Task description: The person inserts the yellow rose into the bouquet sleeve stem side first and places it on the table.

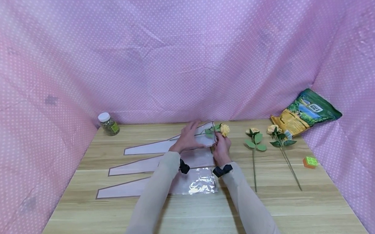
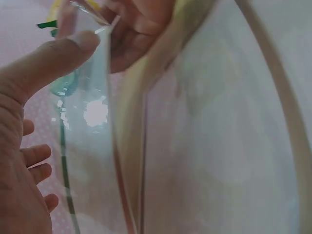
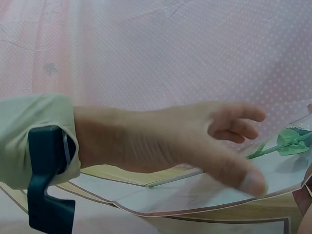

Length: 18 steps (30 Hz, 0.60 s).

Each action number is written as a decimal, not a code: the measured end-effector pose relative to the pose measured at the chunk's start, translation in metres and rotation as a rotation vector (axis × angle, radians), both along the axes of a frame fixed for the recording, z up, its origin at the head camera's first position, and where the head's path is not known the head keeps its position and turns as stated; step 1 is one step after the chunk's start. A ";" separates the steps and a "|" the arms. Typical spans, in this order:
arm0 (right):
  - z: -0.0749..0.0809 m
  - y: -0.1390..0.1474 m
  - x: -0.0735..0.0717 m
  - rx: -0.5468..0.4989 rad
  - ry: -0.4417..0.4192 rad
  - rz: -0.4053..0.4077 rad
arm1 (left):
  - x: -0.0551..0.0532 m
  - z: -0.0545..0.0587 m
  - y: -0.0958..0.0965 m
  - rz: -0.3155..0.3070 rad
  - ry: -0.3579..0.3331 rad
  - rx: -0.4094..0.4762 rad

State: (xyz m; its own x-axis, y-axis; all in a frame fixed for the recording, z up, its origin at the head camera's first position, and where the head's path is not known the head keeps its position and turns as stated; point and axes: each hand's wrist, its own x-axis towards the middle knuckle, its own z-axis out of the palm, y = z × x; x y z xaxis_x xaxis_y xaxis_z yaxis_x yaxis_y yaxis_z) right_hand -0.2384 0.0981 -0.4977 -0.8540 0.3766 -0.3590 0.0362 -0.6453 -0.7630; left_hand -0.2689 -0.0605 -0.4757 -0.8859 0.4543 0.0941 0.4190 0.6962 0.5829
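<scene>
A yellow rose (image 1: 224, 129) lies with its leaves and stem in a clear, brown-edged flower sleeve (image 1: 145, 148), its bloom sticking out of the wide right end. My left hand (image 1: 188, 137) spans this sleeve, thumb and fingers spread; in the right wrist view the left hand (image 3: 190, 136) has the stem passing behind its thumb. At the sleeve's mouth, my right hand (image 1: 222, 150) grips the edge beneath the bloom. The left wrist view shows the right hand (image 2: 139, 31) with curled fingers at that edge; some fingertips are hidden.
Two more flower sleeves (image 1: 127, 169) lie nearer on the wooden table (image 1: 197, 216). Two pale roses (image 1: 253, 145) lie to the right, by a toy block (image 1: 310, 162) and a green-yellow bag (image 1: 308, 109). A white-lidded jar (image 1: 108, 125) stands back left, before pink dotted cloth.
</scene>
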 end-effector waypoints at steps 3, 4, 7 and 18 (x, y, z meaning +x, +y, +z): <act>0.001 0.000 0.001 -0.002 -0.005 0.003 | -0.001 -0.002 0.001 -0.013 0.017 -0.055; 0.002 0.000 0.001 -0.001 -0.007 0.003 | -0.001 -0.003 0.001 -0.014 0.020 -0.068; 0.003 0.000 0.002 0.006 -0.012 0.006 | -0.002 -0.005 0.002 -0.016 0.024 -0.108; 0.000 0.002 0.001 -0.022 0.057 0.015 | -0.002 -0.011 0.001 -0.006 0.027 -0.176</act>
